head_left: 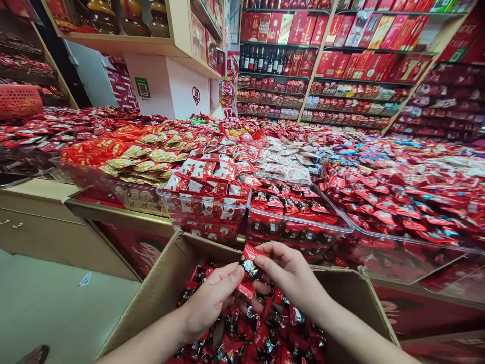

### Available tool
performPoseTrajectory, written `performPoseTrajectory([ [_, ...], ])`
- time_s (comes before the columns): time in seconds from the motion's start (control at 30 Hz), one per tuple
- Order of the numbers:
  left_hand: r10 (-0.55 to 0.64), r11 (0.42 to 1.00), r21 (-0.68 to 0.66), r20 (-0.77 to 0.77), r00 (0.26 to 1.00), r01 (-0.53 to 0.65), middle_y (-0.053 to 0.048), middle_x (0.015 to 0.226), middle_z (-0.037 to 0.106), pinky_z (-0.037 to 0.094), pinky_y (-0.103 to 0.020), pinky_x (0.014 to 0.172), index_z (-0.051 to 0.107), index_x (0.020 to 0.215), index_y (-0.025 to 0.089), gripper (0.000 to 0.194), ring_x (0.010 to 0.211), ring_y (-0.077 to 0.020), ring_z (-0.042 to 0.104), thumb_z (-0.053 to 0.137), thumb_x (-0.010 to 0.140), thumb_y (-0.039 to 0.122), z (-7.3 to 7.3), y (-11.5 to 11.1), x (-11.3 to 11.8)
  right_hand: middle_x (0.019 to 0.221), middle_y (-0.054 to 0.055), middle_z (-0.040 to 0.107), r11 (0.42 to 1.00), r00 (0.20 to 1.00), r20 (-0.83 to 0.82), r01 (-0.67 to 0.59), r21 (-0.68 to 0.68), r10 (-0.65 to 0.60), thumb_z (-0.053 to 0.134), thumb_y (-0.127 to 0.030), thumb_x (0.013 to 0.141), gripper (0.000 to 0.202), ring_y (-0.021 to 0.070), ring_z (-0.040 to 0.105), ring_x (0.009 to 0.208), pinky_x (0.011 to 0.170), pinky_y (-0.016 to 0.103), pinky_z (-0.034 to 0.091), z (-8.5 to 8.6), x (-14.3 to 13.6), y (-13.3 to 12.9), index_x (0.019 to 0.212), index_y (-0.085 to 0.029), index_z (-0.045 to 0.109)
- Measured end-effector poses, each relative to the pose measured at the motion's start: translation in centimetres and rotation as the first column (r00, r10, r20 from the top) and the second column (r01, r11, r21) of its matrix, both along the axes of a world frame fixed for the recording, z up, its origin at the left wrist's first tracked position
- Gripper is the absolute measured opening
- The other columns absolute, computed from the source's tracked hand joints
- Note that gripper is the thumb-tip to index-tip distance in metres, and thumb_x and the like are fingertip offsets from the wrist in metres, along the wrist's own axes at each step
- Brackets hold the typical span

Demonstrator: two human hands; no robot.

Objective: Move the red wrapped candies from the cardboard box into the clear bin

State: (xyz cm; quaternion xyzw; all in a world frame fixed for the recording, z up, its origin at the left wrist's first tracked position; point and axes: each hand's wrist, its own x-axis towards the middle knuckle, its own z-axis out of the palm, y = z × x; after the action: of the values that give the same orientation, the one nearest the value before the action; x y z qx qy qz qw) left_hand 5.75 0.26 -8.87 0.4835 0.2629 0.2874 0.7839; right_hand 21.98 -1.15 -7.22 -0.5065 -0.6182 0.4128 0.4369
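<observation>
Between my two hands is a wrapped candy (249, 266) in red and black foil, held above an open cardboard box (151, 288). My left hand (212, 298) pinches its lower left side between thumb and fingers. On its upper right, the thumb and fingers of my right hand (290, 273) close on the same wrapper. Loose candies (261, 333) in similar red and black wrappers lie inside the box below. Just beyond the box's far edge stands a clear bin (299, 227) with matching candies in neat rows.
Beside that bin, another clear bin (204, 202) holds red and white packets. Gold packets (151, 151) are heaped to the left, and red-wrapped sweets (394, 197) to the right. Shelves (322, 30) with bottles and red boxes line the back. Green floor (56, 298) shows at lower left.
</observation>
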Motion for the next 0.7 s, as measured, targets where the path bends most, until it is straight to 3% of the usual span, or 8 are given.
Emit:
performPoseTrajectory([
  [0.1, 0.087, 0.995, -0.042, 0.017, 0.996, -0.087, -0.002, 0.073, 0.060, 0.039, -0.022, 0.058, 0.059, 0.090, 0.015, 0.027, 0.064, -0.0129, 0.055, 0.042, 0.085, 0.035, -0.4, -0.1, -0.1, 0.098, 0.010, 0.053, 0.919, 0.949, 0.304, -0.046, 0.392, -0.083, 0.050, -0.027, 0.078, 0.026, 0.0174, 0.051, 0.080, 0.067, 0.030, 0.046, 0.0, -0.5, -1.1, 0.104, -0.020, 0.049],
  [0.23, 0.124, 0.985, -0.128, 0.078, 0.989, -0.113, 0.001, 0.069, 0.059, 0.040, -0.024, 0.063, 0.060, 0.087, 0.017, 0.024, 0.066, -0.0128, 0.053, 0.045, 0.083, 0.036, -0.8, -0.3, -0.4, 0.095, 0.012, 0.056, 0.737, 0.769, 0.624, -0.341, 0.584, -0.138, 0.053, -0.020, 0.077, 0.022, 0.0217, 0.050, 0.083, 0.068, 0.035, 0.045, -0.1, -1.1, -2.0, 0.099, -0.016, 0.051],
  [0.3, 0.083, 0.989, -0.131, 0.098, 0.992, -0.070, -0.001, 0.073, 0.061, 0.040, -0.026, 0.066, 0.059, 0.091, 0.016, 0.032, 0.069, -0.0141, 0.053, 0.040, 0.085, 0.041, -0.5, -0.3, -0.6, 0.092, 0.012, 0.058, 0.674, 0.736, 0.641, -0.360, 0.645, -0.220, 0.048, -0.010, 0.078, 0.016, 0.0198, 0.051, 0.078, 0.064, 0.034, 0.045, 0.1, -1.1, -2.1, 0.093, -0.014, 0.053],
  [0.37, 0.013, 0.995, -0.099, 0.110, 0.994, -0.002, -0.005, 0.079, 0.062, 0.040, -0.028, 0.068, 0.058, 0.095, 0.014, 0.043, 0.072, -0.0162, 0.054, 0.032, 0.085, 0.047, 0.0, -0.2, -0.9, 0.092, 0.010, 0.059, 0.634, 0.768, 0.591, -0.333, 0.698, -0.246, 0.047, -0.006, 0.077, 0.016, 0.0174, 0.052, 0.077, 0.064, 0.030, 0.045, 1.1, -0.4, -1.9, 0.090, -0.014, 0.052],
  [0.5, -0.047, 0.999, -0.023, 0.057, 0.997, 0.049, -0.009, 0.080, 0.065, 0.039, -0.031, 0.069, 0.057, 0.097, 0.012, 0.050, 0.073, -0.0194, 0.058, 0.031, 0.083, 0.052, 0.2, 0.1, -1.1, 0.094, 0.007, 0.060, 0.559, 0.765, 0.476, -0.185, 0.808, -0.435, 0.048, -0.009, 0.076, 0.012, 0.0153, 0.053, 0.087, 0.074, 0.027, 0.043, 5.1, 2.7, 0.8, 0.086, -0.016, 0.053],
  [0.57, -0.050, 0.999, 0.004, 0.013, 0.999, 0.050, -0.011, 0.080, 0.066, 0.040, -0.031, 0.069, 0.058, 0.095, 0.011, 0.048, 0.072, -0.0195, 0.058, 0.034, 0.083, 0.051, -0.1, 0.2, -1.0, 0.089, 0.008, 0.061, 0.569, 0.640, 0.522, -0.156, 0.807, -0.564, 0.048, -0.013, 0.077, 0.006, 0.0162, 0.054, 0.084, 0.073, 0.027, 0.041, 7.2, 4.4, 3.6, 0.079, -0.015, 0.053],
  [0.67, -0.069, 0.997, 0.015, -0.019, 0.997, 0.069, -0.011, 0.080, 0.066, 0.040, -0.029, 0.067, 0.057, 0.093, 0.011, 0.044, 0.069, -0.0177, 0.059, 0.035, 0.084, 0.048, -0.8, 0.2, -0.9, 0.080, 0.009, 0.061, 0.771, 0.339, 0.749, -0.096, 0.629, -0.569, 0.043, -0.015, 0.078, 0.012, 0.0166, 0.054, 0.073, 0.064, 0.025, 0.039, 8.7, 6.2, 8.8, 0.075, -0.013, 0.055],
  [0.7, -0.077, 0.997, 0.019, -0.028, 0.997, 0.077, -0.011, 0.080, 0.066, 0.039, -0.027, 0.065, 0.057, 0.092, 0.011, 0.043, 0.068, -0.0166, 0.059, 0.035, 0.084, 0.047, -0.9, 0.3, -0.8, 0.077, 0.009, 0.061, 0.806, 0.289, 0.788, -0.085, 0.586, -0.543, 0.043, -0.014, 0.078, 0.013, 0.0169, 0.054, 0.070, 0.063, 0.025, 0.038, 8.7, 6.5, 10.4, 0.074, -0.012, 0.056],
])
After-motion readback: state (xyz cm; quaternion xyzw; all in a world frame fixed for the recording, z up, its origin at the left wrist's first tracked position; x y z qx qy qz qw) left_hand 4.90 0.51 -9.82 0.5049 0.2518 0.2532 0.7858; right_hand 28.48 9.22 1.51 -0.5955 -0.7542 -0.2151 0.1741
